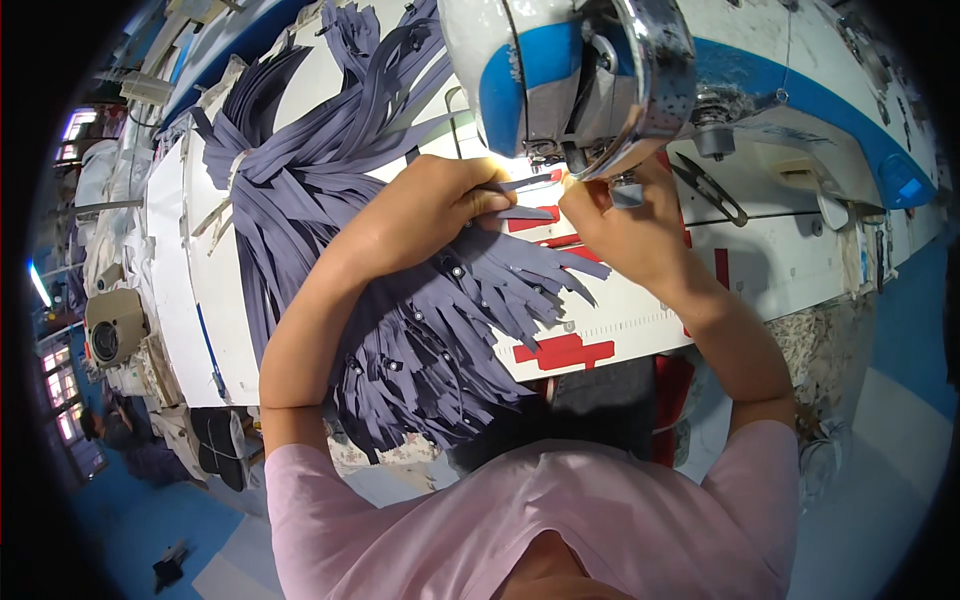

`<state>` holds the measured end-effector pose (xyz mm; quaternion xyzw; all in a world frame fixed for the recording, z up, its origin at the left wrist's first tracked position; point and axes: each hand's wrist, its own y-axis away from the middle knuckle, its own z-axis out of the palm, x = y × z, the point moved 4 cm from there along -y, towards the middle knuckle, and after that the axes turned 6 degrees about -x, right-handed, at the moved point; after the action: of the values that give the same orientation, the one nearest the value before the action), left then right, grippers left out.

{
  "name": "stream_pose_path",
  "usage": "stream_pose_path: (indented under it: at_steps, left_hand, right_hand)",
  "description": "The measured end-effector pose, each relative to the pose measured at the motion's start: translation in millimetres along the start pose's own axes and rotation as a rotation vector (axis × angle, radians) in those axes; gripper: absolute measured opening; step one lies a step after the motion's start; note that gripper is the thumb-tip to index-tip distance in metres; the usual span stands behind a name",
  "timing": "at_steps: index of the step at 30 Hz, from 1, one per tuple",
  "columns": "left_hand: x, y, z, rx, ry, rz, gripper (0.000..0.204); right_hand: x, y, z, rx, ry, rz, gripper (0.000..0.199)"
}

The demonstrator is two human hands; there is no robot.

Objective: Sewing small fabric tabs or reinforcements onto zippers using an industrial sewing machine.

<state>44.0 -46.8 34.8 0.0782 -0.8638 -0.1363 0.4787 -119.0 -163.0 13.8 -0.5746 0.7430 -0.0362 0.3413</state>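
Note:
My left hand (435, 205) is closed in a pinch on a narrow grey-purple fabric strip (527, 183), whose end reaches under the needle area of a white and blue sewing machine (535, 85). Just right of the needle, my right hand (635, 235) has its thumb and forefinger pressed together; what they pinch is too small to make out. Metal machine parts cover some of its fingers. A large bundle of similar strips (300, 165), gathered by a pale tie (236, 178), spreads under my left forearm and hangs over the table's front edge.
Dark thread snips (712, 192) lie right of my right hand. Red tape (565, 352) marks the white table (640, 335). A blue pen (211, 348) rests at the left. Beyond the left edge are a beige box-like device (115, 328) and piled cloth.

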Motion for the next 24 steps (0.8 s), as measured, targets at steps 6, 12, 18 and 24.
stream_pose_path:
  at_steps: [6,12,18,24]
  left_hand:
    - [-6.2,-2.6,11.6,0.147,-0.23,0.149,0.019]
    - [5.9,-1.9,8.2,0.135,-0.206,0.141,0.036]
    - [6.6,5.8,6.3,0.233,-0.465,0.193,0.036]
    - [12.4,13.0,4.7,0.358,-0.627,0.141,0.022]
  right_hand:
    - [-10.3,4.5,10.0,-0.023,-0.347,0.168,0.018]
    - [-15.0,5.7,7.2,-0.056,-0.192,0.135,0.011]
    - [-13.2,4.8,12.4,0.024,0.083,-0.095,0.005]
    - [-18.3,5.2,8.1,0.04,0.169,-0.231,0.004]
